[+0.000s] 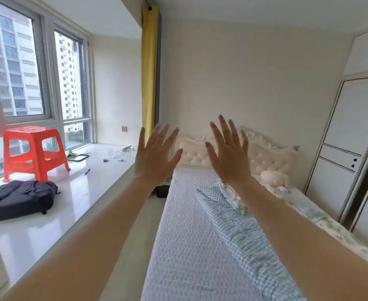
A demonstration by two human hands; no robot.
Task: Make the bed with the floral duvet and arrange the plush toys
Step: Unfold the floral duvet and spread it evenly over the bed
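Observation:
The bed (185, 224) runs away from me, covered by a pale blue patterned sheet. A duvet (241, 233) lies bunched along its right half, blue gingham side up, with its floral side (322, 220) showing toward the wall side. One pale pink plush toy (274, 178) rests by the tufted headboard (265, 157). My left hand (154, 157) and my right hand (228, 153) are raised in the air above the bed, palms forward, fingers spread, holding nothing.
A wide white window ledge (74, 192) on the left carries a red plastic stool (34, 148), a black backpack (22, 198) and small items. A yellow curtain (149, 68) hangs at the corner. White wardrobes (348, 148) stand close to the bed's right side.

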